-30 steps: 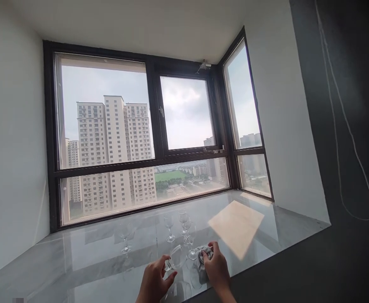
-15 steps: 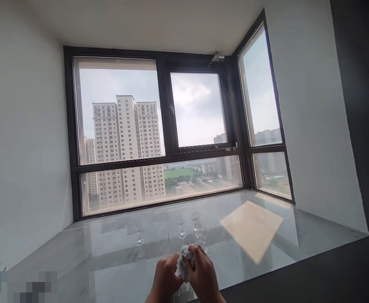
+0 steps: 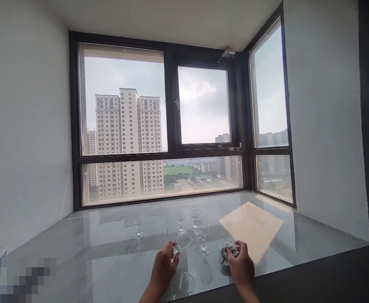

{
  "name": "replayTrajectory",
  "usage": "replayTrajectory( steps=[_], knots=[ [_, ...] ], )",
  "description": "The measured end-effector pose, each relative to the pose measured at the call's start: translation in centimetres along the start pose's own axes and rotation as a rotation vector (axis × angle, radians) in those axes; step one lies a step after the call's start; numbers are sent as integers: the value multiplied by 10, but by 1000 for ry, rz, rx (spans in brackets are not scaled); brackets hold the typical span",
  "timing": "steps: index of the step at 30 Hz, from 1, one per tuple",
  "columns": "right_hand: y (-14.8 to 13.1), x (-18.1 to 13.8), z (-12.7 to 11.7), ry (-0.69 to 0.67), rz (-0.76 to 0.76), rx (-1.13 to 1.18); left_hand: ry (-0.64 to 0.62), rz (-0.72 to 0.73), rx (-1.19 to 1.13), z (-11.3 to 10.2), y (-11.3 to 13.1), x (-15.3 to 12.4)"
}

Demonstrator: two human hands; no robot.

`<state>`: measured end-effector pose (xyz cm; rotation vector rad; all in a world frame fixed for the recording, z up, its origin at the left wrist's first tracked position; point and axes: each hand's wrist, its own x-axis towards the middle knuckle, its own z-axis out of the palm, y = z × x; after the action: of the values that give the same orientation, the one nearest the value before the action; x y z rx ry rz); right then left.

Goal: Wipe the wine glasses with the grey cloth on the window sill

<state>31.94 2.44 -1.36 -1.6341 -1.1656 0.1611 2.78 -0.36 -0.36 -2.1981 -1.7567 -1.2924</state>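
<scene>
My left hand [image 3: 164, 264] is closed on a clear stemmed wine glass [image 3: 185, 240], which tilts with its bowl up and to the right. The fingers pinch it near the stem and foot, so that part is mostly hidden. In my right hand [image 3: 243, 266] is a bunched grey cloth [image 3: 225, 257], held apart from the glass on the right. Just beyond my hands several more wine glasses stand upright, the nearest wine glass [image 3: 204, 236] between the two hands. A separate wine glass [image 3: 138, 225] stands farther left.
The glossy grey stone sill [image 3: 115, 256] mirrors the glasses and window, and a bright sunlit patch [image 3: 255, 225] lies at its right. Its front edge runs along the lower right. A dark-framed window [image 3: 168, 155] closes the back, with white walls at both sides.
My hands have parted. The right hand has moved right with the cloth, away from the left hand, and the glass in my left hand now shows plainly. The view has shifted slightly.
</scene>
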Motion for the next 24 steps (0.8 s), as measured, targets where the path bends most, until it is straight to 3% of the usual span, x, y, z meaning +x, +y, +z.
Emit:
replayTrajectory(
  steps=[3,7,14,19,24],
  knots=[
    [-6,6,2,-87,74,-125,5,-18,-22,0,-1,1],
    [-11,2,4,-142,37,-234,26,-15,-14,-1,0,1],
    [-17,-7,2,-138,20,-320,47,-7,-1,-3,-1,3],
    [-18,-7,2,-122,6,-307,132,17,-10,1,-10,6],
    [-14,-7,5,-110,-3,-302,140,-46,9,1,-11,6]
  ],
)
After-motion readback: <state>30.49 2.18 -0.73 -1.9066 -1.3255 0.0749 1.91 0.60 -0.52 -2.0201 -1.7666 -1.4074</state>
